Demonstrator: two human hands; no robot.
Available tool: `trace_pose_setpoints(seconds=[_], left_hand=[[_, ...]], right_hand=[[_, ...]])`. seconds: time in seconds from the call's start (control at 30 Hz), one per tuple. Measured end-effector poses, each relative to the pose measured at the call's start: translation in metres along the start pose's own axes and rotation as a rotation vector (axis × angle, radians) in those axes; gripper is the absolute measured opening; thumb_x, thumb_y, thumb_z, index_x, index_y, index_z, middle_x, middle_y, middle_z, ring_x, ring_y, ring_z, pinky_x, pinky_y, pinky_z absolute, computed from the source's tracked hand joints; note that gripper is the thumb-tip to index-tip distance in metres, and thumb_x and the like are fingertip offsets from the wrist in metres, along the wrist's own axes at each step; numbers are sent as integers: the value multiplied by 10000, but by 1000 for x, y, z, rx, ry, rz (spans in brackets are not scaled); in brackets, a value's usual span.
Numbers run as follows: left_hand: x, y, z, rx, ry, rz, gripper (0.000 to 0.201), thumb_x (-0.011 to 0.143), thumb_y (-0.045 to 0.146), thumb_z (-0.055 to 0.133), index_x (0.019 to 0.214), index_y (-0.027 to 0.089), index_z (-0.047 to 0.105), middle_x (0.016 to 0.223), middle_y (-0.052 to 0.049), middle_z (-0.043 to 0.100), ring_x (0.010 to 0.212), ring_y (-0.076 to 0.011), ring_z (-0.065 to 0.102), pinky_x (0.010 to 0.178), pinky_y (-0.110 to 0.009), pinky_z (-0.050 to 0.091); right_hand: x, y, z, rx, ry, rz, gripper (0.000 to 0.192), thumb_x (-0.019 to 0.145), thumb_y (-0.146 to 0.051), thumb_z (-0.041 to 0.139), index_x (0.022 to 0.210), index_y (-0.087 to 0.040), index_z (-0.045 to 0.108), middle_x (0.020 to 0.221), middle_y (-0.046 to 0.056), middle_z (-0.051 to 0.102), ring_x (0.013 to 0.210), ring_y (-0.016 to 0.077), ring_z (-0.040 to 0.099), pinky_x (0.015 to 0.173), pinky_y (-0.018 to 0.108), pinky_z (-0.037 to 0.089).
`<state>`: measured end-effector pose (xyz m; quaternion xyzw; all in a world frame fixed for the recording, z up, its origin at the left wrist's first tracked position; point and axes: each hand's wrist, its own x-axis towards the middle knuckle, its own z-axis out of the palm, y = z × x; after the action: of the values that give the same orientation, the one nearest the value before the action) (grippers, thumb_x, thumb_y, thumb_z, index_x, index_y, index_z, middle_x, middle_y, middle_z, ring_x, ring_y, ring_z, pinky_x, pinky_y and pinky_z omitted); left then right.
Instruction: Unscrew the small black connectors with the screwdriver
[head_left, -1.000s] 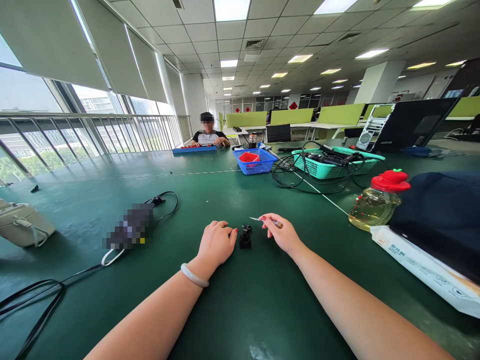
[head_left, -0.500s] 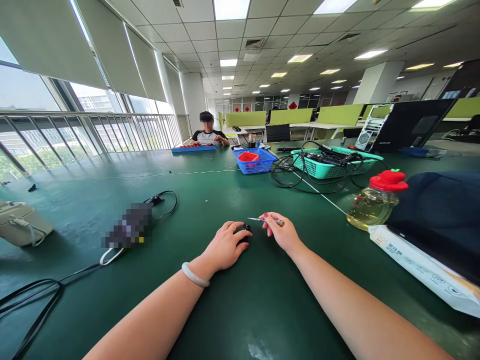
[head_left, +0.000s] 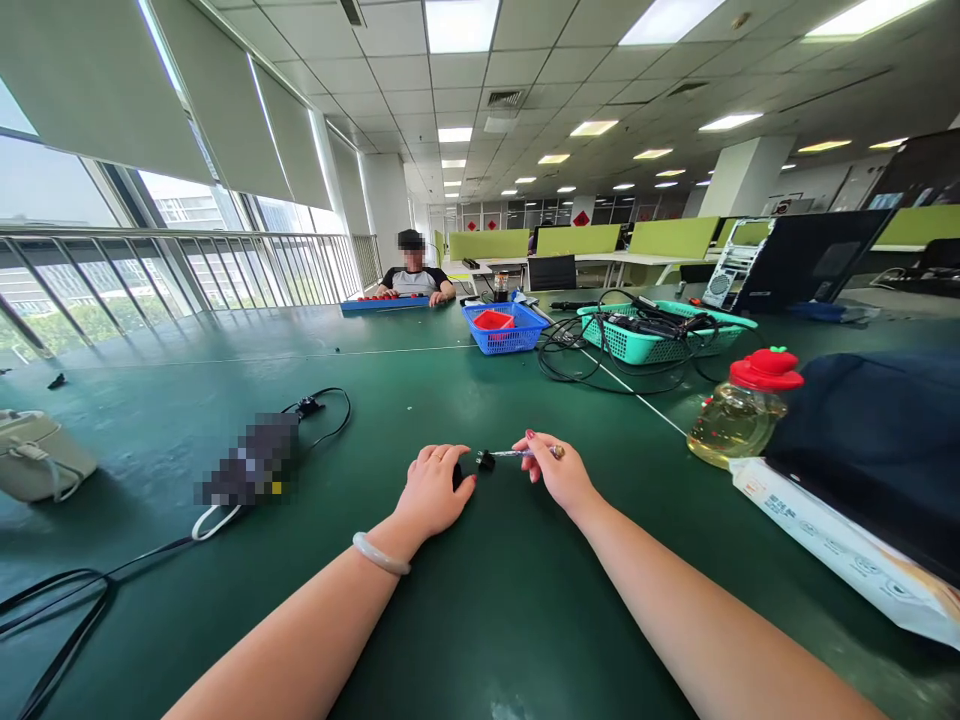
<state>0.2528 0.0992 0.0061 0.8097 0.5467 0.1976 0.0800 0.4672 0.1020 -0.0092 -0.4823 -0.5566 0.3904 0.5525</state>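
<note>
On the green tabletop [head_left: 480, 600], my left hand [head_left: 431, 495] rests with its fingers curled round a dark object [head_left: 457, 476], mostly hidden beneath them. Just right of those fingertips sits a small black part [head_left: 486, 462] with short light bits on its left side; its exact kind is too small to tell. My right hand [head_left: 556, 468] pinches a slim, silvery pointed tool [head_left: 510, 454] with a brown-gold end. The tool lies nearly level, and its tip reaches the small black part.
Left lie a blurred dark device [head_left: 251, 460] with cables and a beige case [head_left: 41, 455]. Ahead stand a blue basket [head_left: 506, 341] and a green basket [head_left: 637, 350] of cables. Right are a red-capped bottle [head_left: 739, 430], a white packet [head_left: 825, 545] and dark fabric [head_left: 885, 430]. Someone [head_left: 411, 280] sits opposite.
My left hand has drawn left, leaving the small black part apart from its fingers. The tool in my right hand has moved left and down to that part. The view has shifted slightly.
</note>
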Motion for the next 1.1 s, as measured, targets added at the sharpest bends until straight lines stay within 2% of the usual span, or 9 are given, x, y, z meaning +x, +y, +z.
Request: trace_pose_setpoints(seconds=[0.1,0.23,0.3,0.4,0.53,0.77,0.97,1.1], left_hand=[[-1,0,0,18,-31,26,511,894,433,518,1377,271,479,1356,-64,575,1321,-289,401,1100,-507,344],[-2,1,-1,18,-72,106,534,894,452,528,1400,292,466,1368,-61,570,1325,-287,400,1104,-513,333],[-2,1,-2,3,-105,158,480,895,430,537,1355,298,513,1345,-56,588,1304,-280,424,1105,-506,334],[-2,2,-3,-22,-123,199,361,906,364,523,1254,289,583,1278,-49,628,1255,-265,470,1090,-483,356],[-3,2,-3,-46,-126,215,295,908,357,532,1178,260,602,1215,-57,642,1201,-256,503,1058,-449,393],[-8,9,-3,67,-56,148,287,859,464,602,983,204,601,1026,-72,631,1025,-263,544,923,-420,454],[-36,4,-13,43,-64,89,258,859,447,600,969,213,584,1047,-71,619,1044,-261,525,933,-426,443],[-74,-21,-31,14,-52,78,236,843,427,608,966,227,578,1105,-70,617,1087,-264,519,990,-443,424]], right_hand=[[-1,-1,2,32,-40,-7,617,755,-776,545,742,-178,697,566,4,582,461,115,497,500,270,421],[-2,-5,2,92,-104,-30,617,755,-766,560,687,-168,696,520,10,578,446,114,500,484,264,414],[-1,-5,0,120,-72,-22,624,756,-766,560,636,-166,685,476,10,554,425,110,484,457,256,393],[4,-1,-7,202,50,13,623,744,-759,577,549,-171,643,407,-4,484,384,93,430,408,242,348],[10,3,-16,295,167,55,599,737,-733,601,530,-173,634,377,-16,442,360,79,394,387,232,341],[10,2,-16,291,146,49,569,753,-694,615,538,-167,643,384,-12,449,358,79,400,376,230,341],[8,1,-18,292,153,41,582,757,-711,591,550,-171,648,388,-12,455,354,79,396,380,234,355],[7,1,-18,288,124,39,583,737,-716,612,545,-167,652,392,-11,461,355,79,399,372,232,351]])
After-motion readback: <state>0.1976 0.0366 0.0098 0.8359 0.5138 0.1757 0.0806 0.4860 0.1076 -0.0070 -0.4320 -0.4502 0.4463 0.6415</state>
